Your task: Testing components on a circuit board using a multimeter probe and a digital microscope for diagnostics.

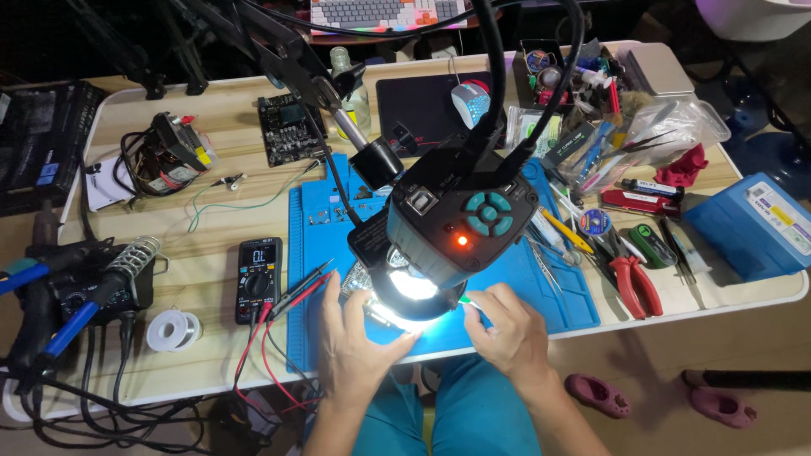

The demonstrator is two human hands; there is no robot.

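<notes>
A small green circuit board [365, 283], lit bright under the black ring-lit microscope head [456, 232], lies on the blue silicone work mat [308, 253]; it looks thin, stiff and fragile, best pinched by its bare edges. The left hand [355, 338] rests fingers spread at its near edge, while the right hand [505, 331] curls beside the lamp, and whether it grips anything I cannot tell. Off right sits a blue rectangular plastic box [748, 224] with white and yellow labels on its lid.

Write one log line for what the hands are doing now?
left hand: on blue mat | right hand: by microscope | multimeter: left
</notes>
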